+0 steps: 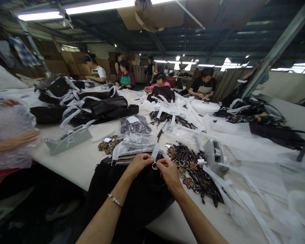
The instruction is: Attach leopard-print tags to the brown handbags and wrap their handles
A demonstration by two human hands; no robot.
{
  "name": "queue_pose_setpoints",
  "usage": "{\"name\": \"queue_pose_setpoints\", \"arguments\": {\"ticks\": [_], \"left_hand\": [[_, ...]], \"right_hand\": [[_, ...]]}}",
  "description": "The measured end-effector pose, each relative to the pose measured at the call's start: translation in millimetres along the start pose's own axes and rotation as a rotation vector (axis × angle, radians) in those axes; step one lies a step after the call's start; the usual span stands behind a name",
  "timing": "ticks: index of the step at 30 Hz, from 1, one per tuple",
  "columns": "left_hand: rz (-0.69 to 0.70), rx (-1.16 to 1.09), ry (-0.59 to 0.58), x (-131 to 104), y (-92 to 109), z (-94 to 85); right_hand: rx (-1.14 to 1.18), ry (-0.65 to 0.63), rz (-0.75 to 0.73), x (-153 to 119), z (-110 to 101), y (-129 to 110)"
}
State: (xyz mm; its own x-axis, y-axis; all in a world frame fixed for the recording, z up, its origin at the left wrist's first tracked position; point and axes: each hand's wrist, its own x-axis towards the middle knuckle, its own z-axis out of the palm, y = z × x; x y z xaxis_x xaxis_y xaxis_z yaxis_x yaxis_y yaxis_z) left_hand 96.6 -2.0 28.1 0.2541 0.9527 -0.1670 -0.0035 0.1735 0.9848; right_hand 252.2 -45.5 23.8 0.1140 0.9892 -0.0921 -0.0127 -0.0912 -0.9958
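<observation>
A black bag (132, 200) lies at the table edge in front of me, its handle wrapped in white protective material. Above its top edge, my left hand (140, 164) and my right hand (169, 172) meet at a small silver metal ring (154, 166). The fingers of both hands are pinched closed on the ring, one hand on either side. A white-wrapped strap (155, 151) rises just behind the fingertips. Something dark hangs below the ring, too dim to make out. To the right lies a pile of leopard-print flower charms (189, 183) with dark braided straps and rings.
More leopard charms (109, 145) and a plastic bag of dark pieces (134, 125) lie ahead. Grey tape dispensers (68, 140) stand left and right. Dark bags (104, 105) are heaped behind. A co-worker's hand (22, 138) holds clear plastic at left; several people work across the table.
</observation>
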Motion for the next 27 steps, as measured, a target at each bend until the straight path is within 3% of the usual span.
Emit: {"name": "queue_pose_setpoints", "arguments": {"ticks": [17,27], "left_hand": [[0.050,-0.126,0.010,3,-8,7.3],[0.161,-0.162,0.117,3,5,9.7]], "right_hand": [[0.086,-0.100,0.076,2,-5,-15],[0.080,-0.134,0.091,11,-2,-20]]}}
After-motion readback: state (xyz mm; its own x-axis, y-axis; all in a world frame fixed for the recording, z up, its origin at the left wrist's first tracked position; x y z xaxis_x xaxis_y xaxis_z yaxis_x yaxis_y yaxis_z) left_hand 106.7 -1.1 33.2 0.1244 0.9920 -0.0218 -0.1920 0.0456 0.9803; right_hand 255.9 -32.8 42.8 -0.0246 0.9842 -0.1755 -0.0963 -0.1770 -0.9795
